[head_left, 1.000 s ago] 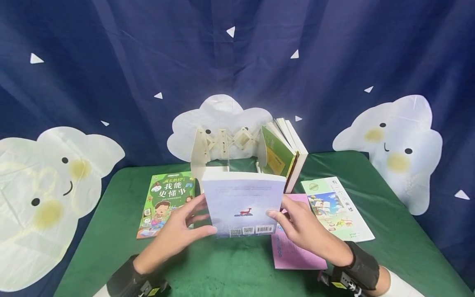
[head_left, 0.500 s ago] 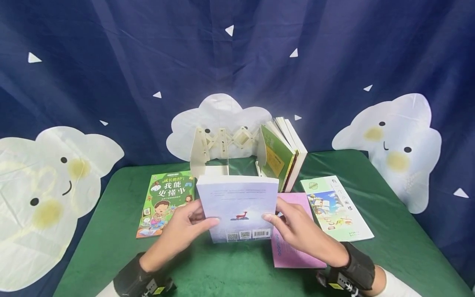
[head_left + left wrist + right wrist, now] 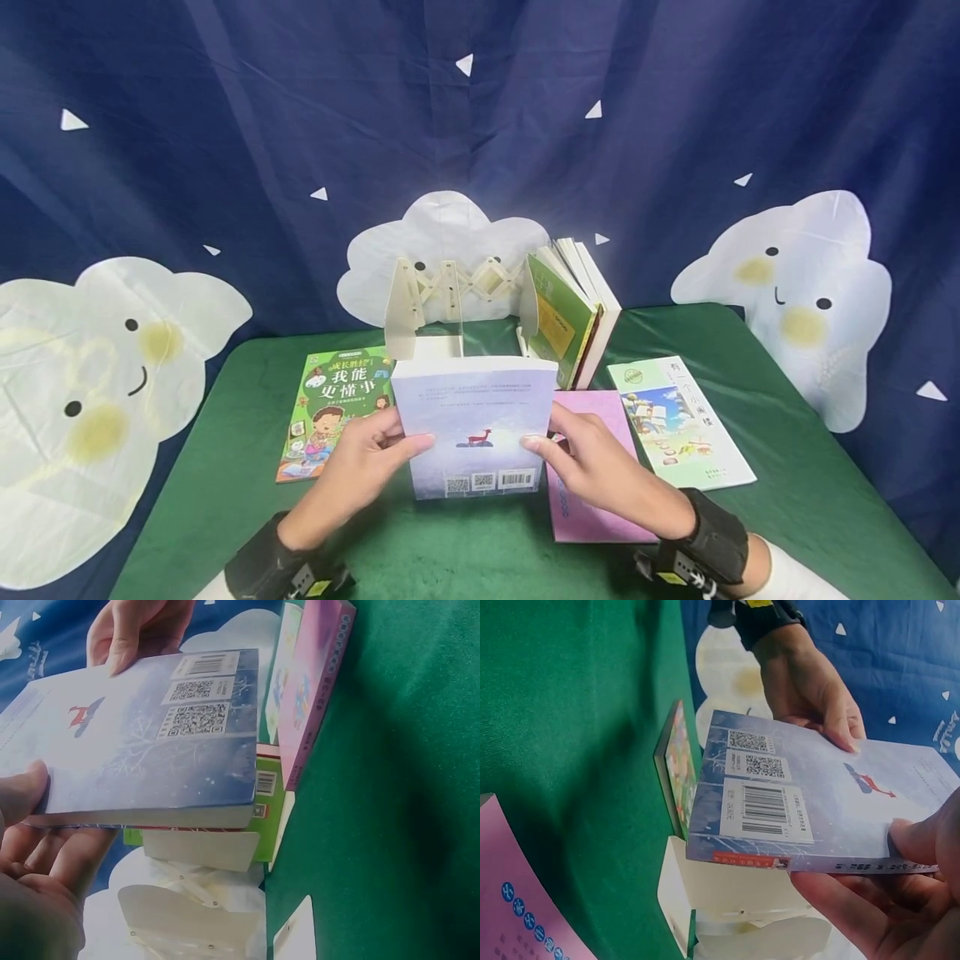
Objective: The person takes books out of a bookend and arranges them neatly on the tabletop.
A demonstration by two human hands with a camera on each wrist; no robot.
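Both hands hold a pale blue-lavender book above the table, its back cover with a red deer, QR codes and a barcode turned toward me. My left hand grips the left edge, thumb on the cover and fingers behind. On the opposite edge, the spine side in the right wrist view, my right hand pinches the book the same way. Behind it stands a cream expandable bookend rack. Several upright books, a green one foremost, lean at the rack's right side.
A green picture book lies flat at the left. Under my right hand lies a pink book, partly covered. Farther right is a white-and-green book. The green cloth table ends at a dark blue curtain.
The held book has moved slightly left and toward me, both hands moving with it. My left thumb now lies flatter on its cover. The other books have stayed in place.
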